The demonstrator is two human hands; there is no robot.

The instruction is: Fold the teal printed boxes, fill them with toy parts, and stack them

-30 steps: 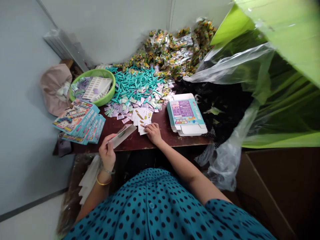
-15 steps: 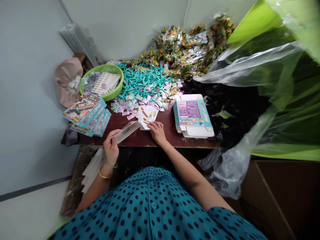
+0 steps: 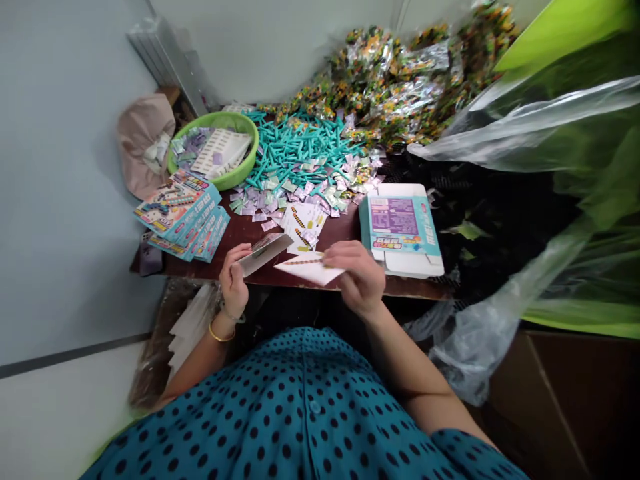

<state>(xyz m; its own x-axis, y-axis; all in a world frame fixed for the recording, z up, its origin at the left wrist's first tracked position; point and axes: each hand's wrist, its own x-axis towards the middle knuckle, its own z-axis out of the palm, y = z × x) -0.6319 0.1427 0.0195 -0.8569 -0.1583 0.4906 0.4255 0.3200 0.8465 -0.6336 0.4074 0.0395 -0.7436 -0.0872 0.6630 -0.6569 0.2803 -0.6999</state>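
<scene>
My left hand [image 3: 234,280] is closed around a thin cardboard box [image 3: 265,254], tilted above the table's front edge with a pale side towards me. In my right hand [image 3: 357,275] a white printed leaflet [image 3: 311,268] is pinched between thumb and fingers, raised just off the table and angled towards the box. More printed leaflets [image 3: 301,219] lie flat just behind it, a small sachet on them. A flattish blue and purple box [image 3: 400,227] with white flaps rests to the right of my right hand.
Teal plastic pieces [image 3: 305,147] and small sachets [image 3: 263,200] cover the table's middle. Bagged yellow-green parts [image 3: 400,87] are heaped behind. A green basin [image 3: 253,150], stacked printed boxes [image 3: 175,207] and a phone [image 3: 151,253] are at left. Clear plastic sheeting [image 3: 500,147] hangs at right.
My right hand has picked up a leaflet from the table and moved right and towards me with it. My left hand still holds the thin box. The view has shifted slightly.
</scene>
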